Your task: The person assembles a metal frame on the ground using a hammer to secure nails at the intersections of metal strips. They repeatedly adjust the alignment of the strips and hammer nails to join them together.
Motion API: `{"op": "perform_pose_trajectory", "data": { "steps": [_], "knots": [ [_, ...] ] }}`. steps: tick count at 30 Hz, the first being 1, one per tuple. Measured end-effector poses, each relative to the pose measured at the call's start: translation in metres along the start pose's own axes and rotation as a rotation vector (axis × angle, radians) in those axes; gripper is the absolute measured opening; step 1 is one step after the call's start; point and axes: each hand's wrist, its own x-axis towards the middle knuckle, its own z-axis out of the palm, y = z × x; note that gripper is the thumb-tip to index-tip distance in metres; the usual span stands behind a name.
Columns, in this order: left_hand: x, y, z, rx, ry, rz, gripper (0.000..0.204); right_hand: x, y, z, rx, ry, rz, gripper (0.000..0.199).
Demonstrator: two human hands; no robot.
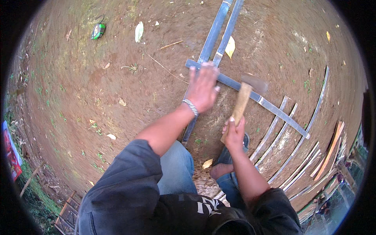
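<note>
My right hand [235, 135] is wrapped round the wooden handle of a hammer [242, 101]. Its blurred dark head is over a flat bamboo slat [280, 113] lying slantwise on the ground. My left hand [202, 92], a braided band at its wrist, reaches over that slat's left part with fingers stretched out; whether it presses down cannot be told. Two long bamboo slats [216, 33] run from beneath the crossing piece toward the far edge. A further dark slat [189, 129] shows below my left wrist, its upper part hidden by the hand.
A green and black tape measure [98, 31] lies at the far left on bare soil. Several thin strips [288, 125] and an orange-brown stick [329, 150] are spread at the right. Leaves [139, 32] dot the ground. My sandalled foot [223, 169] is near the hammer handle.
</note>
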Motion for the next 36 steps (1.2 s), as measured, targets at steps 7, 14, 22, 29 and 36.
{"op": "perform_pose_trajectory", "data": {
  "steps": [7, 14, 22, 29, 36],
  "knots": [
    [-0.008, -0.051, -0.001, 0.243, -0.148, 0.014, 0.083, 0.021, 0.033, 0.032, -0.392, -0.024, -0.19, 0.042],
    [-0.009, -0.052, 0.003, 0.243, -0.158, -0.004, 0.082, 0.01, 0.01, 0.047, -0.026, -0.043, 0.07, 0.037],
    [-0.009, -0.056, 0.006, 0.23, -0.102, 0.018, 0.083, 0.017, -0.002, 0.049, 0.107, -0.166, 0.148, 0.018],
    [-0.007, -0.052, 0.005, 0.219, -0.1, 0.022, 0.083, 0.015, 0.001, 0.042, -0.204, -0.047, -0.034, 0.032],
    [-0.011, -0.057, 0.008, 0.217, -0.094, 0.016, 0.082, 0.004, -0.048, 0.031, -0.676, 0.108, -0.596, 0.048]
  ]
}}
